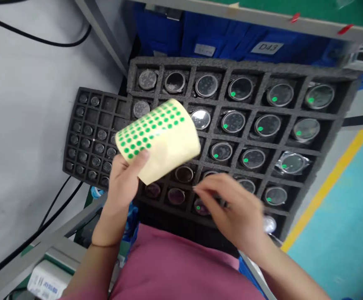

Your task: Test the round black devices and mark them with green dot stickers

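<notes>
My left hand (123, 179) grips a curled yellow sheet of round green stickers (172, 146), thumb on its front face. Several rows of green dots cover its upper left part, and the rest is bare backing. Thumb and fingertip of my right hand (234, 208) are pinched together over the front of a dark foam tray (231, 62); whatever they pinch is too small and blurred to make out. Round glass-faced discs (267, 125) lie in the tray's square compartments. Many discs on the right carry a green dot, while those at the upper left show none.
A smaller foam tray (89, 93) with small round pieces lies at the left. Blue bins (222, 33), one labelled D43, stand behind, under a green-topped shelf (262, 8). A white box (48, 281) sits at lower left. Black cables (34, 235) cross the left side.
</notes>
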{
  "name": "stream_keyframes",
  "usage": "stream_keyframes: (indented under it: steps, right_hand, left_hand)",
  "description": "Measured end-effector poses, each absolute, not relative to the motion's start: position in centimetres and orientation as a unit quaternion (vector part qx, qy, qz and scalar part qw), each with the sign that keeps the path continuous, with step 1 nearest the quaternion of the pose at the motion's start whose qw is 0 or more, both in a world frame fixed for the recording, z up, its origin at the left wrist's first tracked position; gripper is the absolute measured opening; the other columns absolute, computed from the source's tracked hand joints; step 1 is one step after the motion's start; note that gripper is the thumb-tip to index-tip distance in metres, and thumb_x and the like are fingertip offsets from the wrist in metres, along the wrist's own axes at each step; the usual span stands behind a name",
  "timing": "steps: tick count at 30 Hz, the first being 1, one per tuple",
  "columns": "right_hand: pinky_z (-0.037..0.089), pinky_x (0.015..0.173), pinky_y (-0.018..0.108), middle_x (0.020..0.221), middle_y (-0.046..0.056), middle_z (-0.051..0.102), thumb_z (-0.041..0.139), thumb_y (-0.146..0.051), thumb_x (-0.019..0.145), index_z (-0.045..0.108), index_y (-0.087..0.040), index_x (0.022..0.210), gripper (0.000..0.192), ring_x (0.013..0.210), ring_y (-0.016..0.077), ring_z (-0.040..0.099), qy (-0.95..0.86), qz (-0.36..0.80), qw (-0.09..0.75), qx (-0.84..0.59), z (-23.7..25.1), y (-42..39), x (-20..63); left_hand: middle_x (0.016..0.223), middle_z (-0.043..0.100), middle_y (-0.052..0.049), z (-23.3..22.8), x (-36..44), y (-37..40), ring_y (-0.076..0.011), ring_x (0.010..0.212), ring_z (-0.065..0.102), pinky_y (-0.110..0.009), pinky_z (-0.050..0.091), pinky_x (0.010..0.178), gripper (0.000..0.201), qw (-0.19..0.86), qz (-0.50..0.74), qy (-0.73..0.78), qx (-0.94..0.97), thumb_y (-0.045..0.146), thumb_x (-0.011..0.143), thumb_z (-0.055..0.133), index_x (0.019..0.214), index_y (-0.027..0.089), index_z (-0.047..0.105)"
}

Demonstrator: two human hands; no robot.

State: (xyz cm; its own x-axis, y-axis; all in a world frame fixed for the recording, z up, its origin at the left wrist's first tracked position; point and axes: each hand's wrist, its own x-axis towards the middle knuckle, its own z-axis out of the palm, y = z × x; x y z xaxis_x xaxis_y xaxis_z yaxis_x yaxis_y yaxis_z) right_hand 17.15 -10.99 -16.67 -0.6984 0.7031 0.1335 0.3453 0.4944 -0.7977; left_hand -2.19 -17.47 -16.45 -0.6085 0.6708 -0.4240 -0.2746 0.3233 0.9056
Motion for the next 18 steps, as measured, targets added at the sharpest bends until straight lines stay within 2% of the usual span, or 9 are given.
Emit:
stream_keyframes:
  steps: [3, 6, 9, 14, 18]
  right_hand:
    - [0.047, 0.051, 0.022, 0.076, 0.002, 0.066, 0.044, -0.011, 0.096, 0.06, -0.019, 0.084, 0.021, 0.061, 0.0116, 0.064, -0.858, 0.45, 0.063, -0.237, -18.9, -13.0, 16.3]
    - [0.043, 0.049, 0.023, 0.078, 0.003, 0.068, 0.041, -0.01, 0.095, 0.062, -0.018, 0.084, 0.025, 0.06, 0.0123, 0.064, -0.881, 0.419, -0.021, -0.221, -20.3, -14.5, 16.0]
    - [0.043, 0.052, 0.024, 0.08, 0.003, 0.069, 0.042, -0.013, 0.095, 0.063, -0.018, 0.088, 0.023, 0.064, 0.0134, 0.065, -0.877, 0.409, -0.033, -0.251, -20.7, -15.0, 15.9]
    - [0.032, 0.044, 0.026, 0.076, 0.003, 0.069, 0.046, -0.014, 0.093, 0.064, -0.018, 0.083, 0.021, 0.054, 0.0137, 0.062, -0.893, 0.354, -0.036, -0.276, -20.9, -15.6, 15.1]
    - [0.028, 0.04, 0.025, 0.066, 0.001, 0.066, 0.05, -0.013, 0.089, 0.059, -0.018, 0.082, 0.013, 0.045, 0.0124, 0.059, -0.879, 0.349, -0.004, -0.325, -20.9, -16.2, 14.7]
  left_hand:
    - [0.086, 0.076, -0.001, -17.0, -3.6, -17.2, -0.0237, 0.096, 0.072, -0.032, 0.06, 0.081, 0.021, 0.335, 0.61, 0.706, 0.134, 0.041, 0.08, 0.073, 0.086, 0.022, 0.072]
    - [0.087, 0.076, -0.002, -17.2, -3.7, -17.1, -0.0264, 0.101, 0.071, -0.035, 0.06, 0.084, 0.022, 0.326, 0.624, 0.699, 0.122, 0.04, 0.075, 0.077, 0.084, 0.021, 0.071]
    - [0.086, 0.075, -0.003, -17.5, -3.3, -17.2, -0.0291, 0.101, 0.071, -0.037, 0.061, 0.081, 0.026, 0.353, 0.618, 0.694, 0.11, 0.044, 0.073, 0.078, 0.082, 0.021, 0.071]
    - [0.084, 0.075, -0.002, -17.9, -3.0, -17.5, -0.0274, 0.096, 0.072, -0.035, 0.062, 0.076, 0.024, 0.401, 0.607, 0.678, 0.111, 0.044, 0.075, 0.076, 0.083, 0.023, 0.071]
    - [0.073, 0.072, -0.002, -17.4, -2.7, -18.0, -0.0242, 0.079, 0.073, -0.031, 0.06, 0.062, 0.023, 0.427, 0.576, 0.686, 0.125, 0.045, 0.079, 0.072, 0.082, 0.022, 0.072]
